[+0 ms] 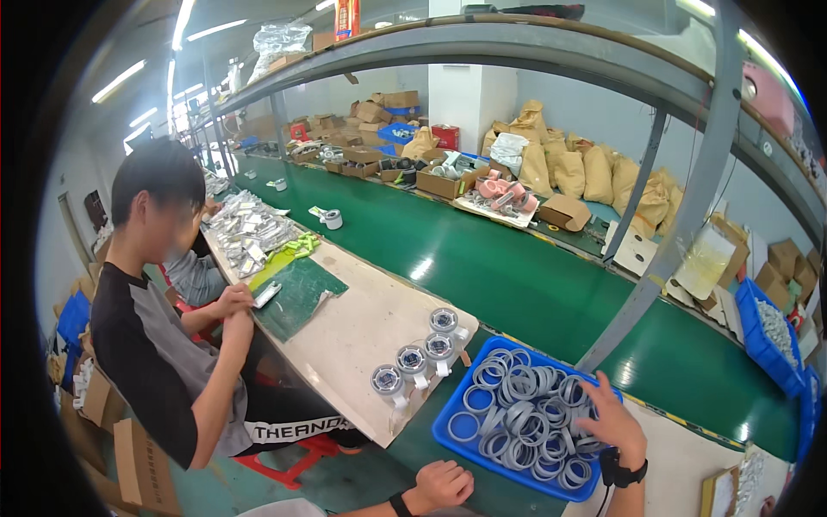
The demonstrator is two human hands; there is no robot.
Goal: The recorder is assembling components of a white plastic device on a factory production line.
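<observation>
Over the right side of a blue plastic tray [448, 442] reaches my right hand [613, 420], a dark band on its wrist. Its fingers are apart among the grey rings [521, 379] heaped in the tray; I cannot tell whether they touch any. My left hand [444, 484] is closed in a loose fist near the tray's lower left corner, with nothing sticking out of it. Beyond it, several round white-and-grey devices [412, 358] with clear round faces and short side stems stand at the end of a pale board [370, 319].
At the left a seated co-worker [172, 319] handles a small white piece [267, 295] over a green mat [301, 297]. Packed parts [245, 228] lie farther along. A green conveyor belt [413, 250] runs behind the board. A slanted metal post [642, 267] rises beside the tray.
</observation>
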